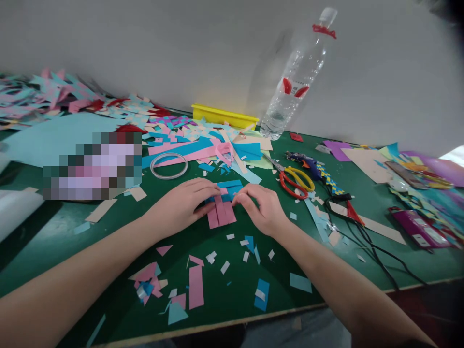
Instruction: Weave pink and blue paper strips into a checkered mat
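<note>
A small piece of woven paper strips [222,215], pink at the front and blue at the back, lies on the green table in front of me. My left hand [186,199] holds its left side, with the fingers over the blue strips and the thumb against the pink. At the right edge, my right hand [261,207] has its thumb and curled fingers pinched on the weave. The fingertips partly cover its back corners. Small white, pink and blue paper scraps lie close around, including a pink strip [196,286] and a blue piece [261,295].
Behind the hands are a roll of tape [168,154], loose strips and a yellow tray [224,116]. Scissors [294,181], black cables [373,246] and a purple box [420,228] lie rightward. A clear bottle [295,77] stands behind; a blurred patch covers something left.
</note>
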